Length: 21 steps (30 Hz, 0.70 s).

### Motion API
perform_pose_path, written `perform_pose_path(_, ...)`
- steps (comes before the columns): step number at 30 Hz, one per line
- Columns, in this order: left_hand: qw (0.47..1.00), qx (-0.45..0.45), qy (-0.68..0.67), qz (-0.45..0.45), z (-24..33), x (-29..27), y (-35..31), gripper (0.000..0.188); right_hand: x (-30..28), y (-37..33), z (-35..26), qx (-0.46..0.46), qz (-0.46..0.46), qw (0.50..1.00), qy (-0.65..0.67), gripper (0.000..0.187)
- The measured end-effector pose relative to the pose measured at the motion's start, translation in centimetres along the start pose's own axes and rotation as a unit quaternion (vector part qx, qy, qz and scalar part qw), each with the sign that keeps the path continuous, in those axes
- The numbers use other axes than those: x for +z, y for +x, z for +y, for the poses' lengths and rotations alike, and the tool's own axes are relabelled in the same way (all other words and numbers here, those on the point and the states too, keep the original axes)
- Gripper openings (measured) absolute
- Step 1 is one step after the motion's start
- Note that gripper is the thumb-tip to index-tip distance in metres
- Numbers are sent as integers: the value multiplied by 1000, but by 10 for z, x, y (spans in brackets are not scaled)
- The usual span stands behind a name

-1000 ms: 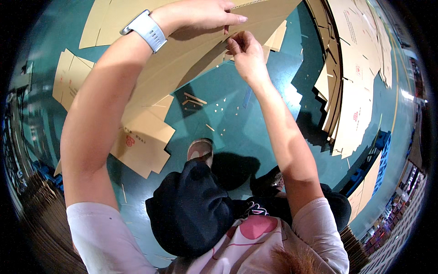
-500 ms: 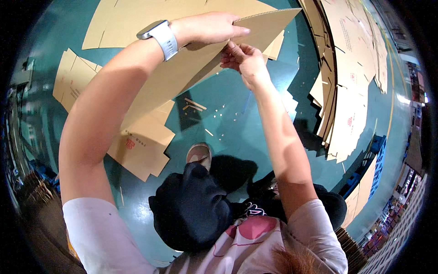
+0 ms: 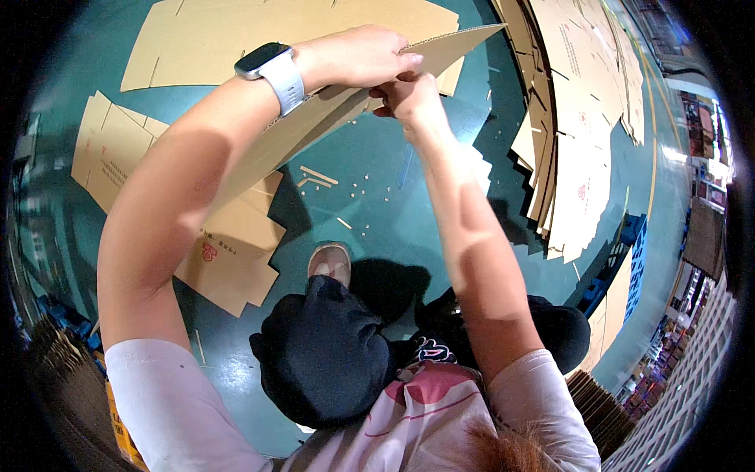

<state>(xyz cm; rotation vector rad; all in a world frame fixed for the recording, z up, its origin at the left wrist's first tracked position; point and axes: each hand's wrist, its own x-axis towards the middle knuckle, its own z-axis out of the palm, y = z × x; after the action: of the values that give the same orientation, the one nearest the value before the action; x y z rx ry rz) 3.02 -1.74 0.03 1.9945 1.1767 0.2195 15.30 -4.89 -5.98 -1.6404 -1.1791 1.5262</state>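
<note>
A large brown cardboard sheet (image 3: 307, 118) is held up at a slant in front of me, its corrugated edge on top. My left hand (image 3: 366, 57), with a pale-strapped watch on the wrist, is closed over that upper edge. Just below and to its right, my right hand (image 3: 410, 98) is closed against the sheet, fingers curled. Its fingertips are partly hidden, so any small piece between them cannot be made out.
Flat cardboard (image 3: 291, 39) lies beyond the sheet, with printed pieces (image 3: 236, 263) at left. A fanned stack of cardboard (image 3: 578, 157) stands at right, near a blue crate (image 3: 635, 271). Thin cardboard strips (image 3: 318, 175) and small scraps litter the green floor (image 3: 377, 224).
My right hand has moved up and left, closer under my left hand. The sheet has tipped, showing a narrower face. The whole view has shifted slightly.
</note>
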Motion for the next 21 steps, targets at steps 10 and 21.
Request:
perform_pose_path(10,999,-4,-24,41,-6,1,3,45,33,3,39,-336,258,885,-191,14)
perform_pose_path(21,997,-29,23,73,-21,-22,-4,56,12,-46,76,-324,14,873,-365,12)
